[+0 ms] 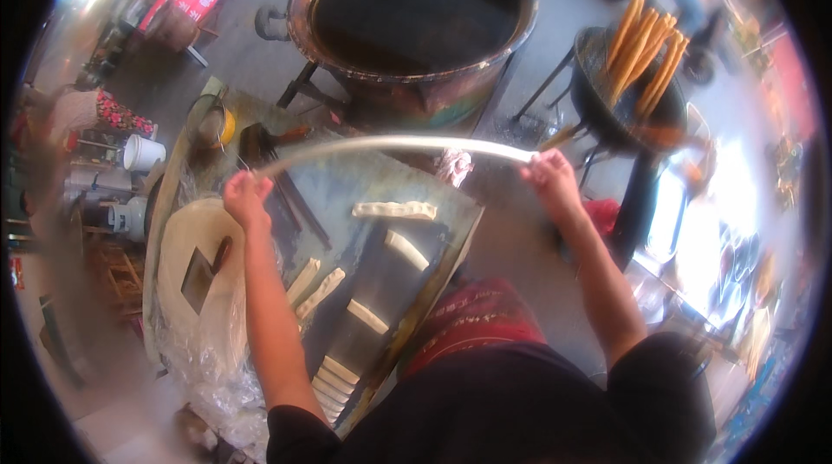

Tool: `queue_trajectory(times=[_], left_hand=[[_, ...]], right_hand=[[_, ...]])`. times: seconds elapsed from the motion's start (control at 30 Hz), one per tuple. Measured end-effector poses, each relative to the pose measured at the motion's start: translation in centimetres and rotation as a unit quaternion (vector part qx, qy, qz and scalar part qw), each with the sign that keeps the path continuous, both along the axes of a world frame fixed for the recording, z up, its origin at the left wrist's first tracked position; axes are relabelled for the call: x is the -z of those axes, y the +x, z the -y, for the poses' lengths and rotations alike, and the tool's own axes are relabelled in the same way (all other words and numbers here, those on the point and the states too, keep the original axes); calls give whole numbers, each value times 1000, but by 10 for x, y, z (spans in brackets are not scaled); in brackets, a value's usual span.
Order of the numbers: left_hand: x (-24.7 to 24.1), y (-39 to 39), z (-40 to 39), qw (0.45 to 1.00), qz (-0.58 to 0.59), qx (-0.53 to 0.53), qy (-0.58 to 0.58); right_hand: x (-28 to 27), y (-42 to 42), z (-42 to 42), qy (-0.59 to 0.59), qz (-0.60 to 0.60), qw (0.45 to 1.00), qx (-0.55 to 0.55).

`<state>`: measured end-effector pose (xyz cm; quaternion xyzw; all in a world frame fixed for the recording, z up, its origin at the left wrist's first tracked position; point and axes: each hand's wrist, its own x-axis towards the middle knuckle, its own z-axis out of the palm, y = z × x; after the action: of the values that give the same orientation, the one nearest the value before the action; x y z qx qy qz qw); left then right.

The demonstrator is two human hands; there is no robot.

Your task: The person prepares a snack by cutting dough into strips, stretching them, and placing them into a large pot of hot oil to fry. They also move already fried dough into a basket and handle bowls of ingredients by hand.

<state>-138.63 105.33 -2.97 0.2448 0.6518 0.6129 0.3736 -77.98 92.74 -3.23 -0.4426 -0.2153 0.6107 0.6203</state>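
A long stretched strip of dough (403,143) spans the air in an arch. My left hand (247,197) pinches its left end, and my right hand (552,175) pinches the other. Beneath it, several short dough strips (394,210) lie on the metal work table (338,184), some of them side by side near its lower end. A large sheet of dough (188,223), partly under clear plastic wrap, lies at the left, with a broad-bladed knife (200,272) on it. Dark sticks (300,204) rest near my left hand.
Beyond the table stands a wide pan of dark liquid (416,9) with a rusty rim. At the right, a black wok-shaped container (588,80) holds fried dough sticks (640,51). A yellow cup (227,126) and a white bucket (143,153) are at the left.
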Motion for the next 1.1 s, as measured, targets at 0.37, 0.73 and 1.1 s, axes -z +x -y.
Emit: queue_trajectory(times=[0.37,0.73,1.1], left_hand=[[-75,-79,-86,988,115,90,47],[-107,-37,-254,961,275,-8,21],[-97,149,-286,943,-329,22,56]], right_hand=[[-108,25,-81,57,157,984,-67],[-103,146,-194,37,243,957,157],[-95,115,-343,135,696,704,25]])
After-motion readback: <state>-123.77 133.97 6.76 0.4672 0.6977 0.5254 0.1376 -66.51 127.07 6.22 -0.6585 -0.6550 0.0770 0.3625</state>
